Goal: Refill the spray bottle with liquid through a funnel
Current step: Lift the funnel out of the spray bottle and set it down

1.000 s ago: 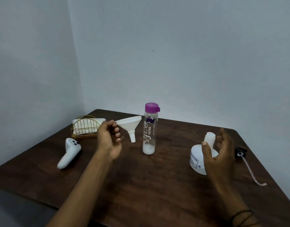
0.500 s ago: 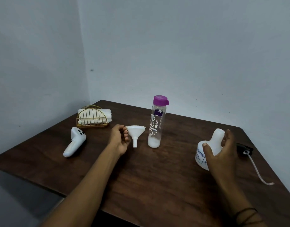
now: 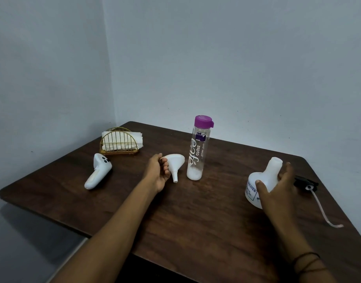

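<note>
Head view, looking down: fingers of the left hand pinch the rim of a white funnel, spout downward, just off the bench. The right hand curls around the shoulder of the white spray bottle, which stands uncapped near the bench's right side. Between them stands a tall clear bottle with a purple lid, holding a little white liquid. The black sprayer head, seemingly with its tube, lies behind the right hand. To seat the funnel well, keep the spray bottle upright and steady, carry the spout over its narrow open neck, and lower it straight in.
</note>
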